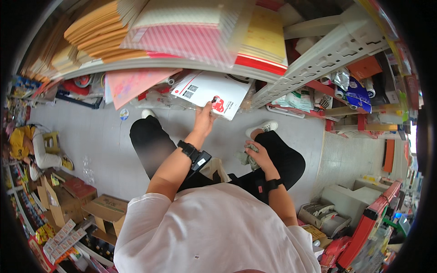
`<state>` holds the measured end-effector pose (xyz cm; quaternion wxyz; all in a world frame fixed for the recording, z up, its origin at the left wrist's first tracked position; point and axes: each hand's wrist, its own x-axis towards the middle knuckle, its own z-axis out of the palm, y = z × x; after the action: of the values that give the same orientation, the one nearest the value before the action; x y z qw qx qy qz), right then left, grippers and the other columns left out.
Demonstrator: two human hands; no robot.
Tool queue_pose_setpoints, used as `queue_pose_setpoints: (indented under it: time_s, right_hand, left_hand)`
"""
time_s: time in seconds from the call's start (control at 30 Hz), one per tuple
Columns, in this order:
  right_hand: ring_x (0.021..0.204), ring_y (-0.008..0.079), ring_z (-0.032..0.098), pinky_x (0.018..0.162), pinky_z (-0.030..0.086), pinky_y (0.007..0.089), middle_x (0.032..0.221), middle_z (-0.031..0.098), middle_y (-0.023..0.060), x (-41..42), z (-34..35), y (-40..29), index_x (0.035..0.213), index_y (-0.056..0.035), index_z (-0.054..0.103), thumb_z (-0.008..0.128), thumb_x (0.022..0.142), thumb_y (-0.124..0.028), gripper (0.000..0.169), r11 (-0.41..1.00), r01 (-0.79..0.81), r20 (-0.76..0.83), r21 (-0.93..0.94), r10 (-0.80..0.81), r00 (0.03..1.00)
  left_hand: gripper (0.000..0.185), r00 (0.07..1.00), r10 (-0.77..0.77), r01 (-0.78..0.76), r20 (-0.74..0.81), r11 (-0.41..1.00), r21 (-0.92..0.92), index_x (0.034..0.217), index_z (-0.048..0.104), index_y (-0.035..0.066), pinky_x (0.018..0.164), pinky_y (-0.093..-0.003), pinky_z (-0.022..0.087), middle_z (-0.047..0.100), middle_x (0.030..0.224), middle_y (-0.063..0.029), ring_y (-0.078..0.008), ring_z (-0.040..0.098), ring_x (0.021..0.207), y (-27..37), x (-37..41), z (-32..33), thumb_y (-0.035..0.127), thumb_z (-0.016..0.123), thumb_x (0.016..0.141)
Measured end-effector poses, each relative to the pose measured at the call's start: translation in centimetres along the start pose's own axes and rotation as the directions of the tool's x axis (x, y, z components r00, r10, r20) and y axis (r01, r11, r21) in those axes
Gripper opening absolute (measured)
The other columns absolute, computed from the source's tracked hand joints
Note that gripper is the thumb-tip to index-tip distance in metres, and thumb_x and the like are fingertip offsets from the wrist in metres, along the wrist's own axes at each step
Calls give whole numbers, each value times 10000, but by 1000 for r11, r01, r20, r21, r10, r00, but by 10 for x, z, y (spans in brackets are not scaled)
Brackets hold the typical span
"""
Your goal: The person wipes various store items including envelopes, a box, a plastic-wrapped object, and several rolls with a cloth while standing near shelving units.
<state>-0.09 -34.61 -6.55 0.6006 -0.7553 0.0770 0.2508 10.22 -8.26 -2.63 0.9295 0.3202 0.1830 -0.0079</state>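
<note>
Ahead of me, my left hand [204, 119] pinches the near edge of a white printed pack in clear plastic [218, 90], which lies partly under a metal shelf's edge [170, 65]. The pack bears red and black print. At my right knee, my right hand [261, 155] holds a crumpled grey-green cloth [252, 157]. A pink patterned sheet [136, 83] lies left of the pack. On the shelf above are a pink striped pack [184, 37], yellow paper stacks [263, 41] and orange-brown envelopes [99, 30].
A perforated metal upright [317, 58] stands to the right of the pack. Bagged goods [356, 94] fill a rack at the right. Open cardboard boxes [106, 211] stand behind at the left. A person in a yellow top [22, 141] sits on a low stool at the far left.
</note>
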Motion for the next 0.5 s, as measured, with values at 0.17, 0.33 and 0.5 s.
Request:
queue_pose_setpoints:
  time_s: [0.17,0.33,0.5]
  right_hand:
    - [907,136,592,835,465,266,975,646,59,-13,-6,-7,1156,-24,610,666,820,-180,375,992,-43,-45,120,49,998]
    - [948,143,587,839,471,272,1044,642,88,-14,-16,-8,1204,1,563,634,862,-140,377,996,-65,-46,68,68,997]
    - [922,137,593,820,476,265,1019,648,80,-6,-20,-11,1182,2,576,635,866,-138,351,993,-88,-65,83,93,994]
  left_hand:
    - [380,983,-131,148,-130,980,135,1240,408,88,819,-333,510,519,1123,-40,-150,542,957,-60,56,-7,211,579,924]
    - [305,900,-352,403,-258,897,181,1142,477,53,810,-333,528,490,962,-38,-150,496,803,-93,83,-20,214,603,915]
    - [237,857,-445,493,-261,856,158,1075,541,17,775,-293,532,588,1000,-92,-176,586,876,-111,101,-23,178,605,912]
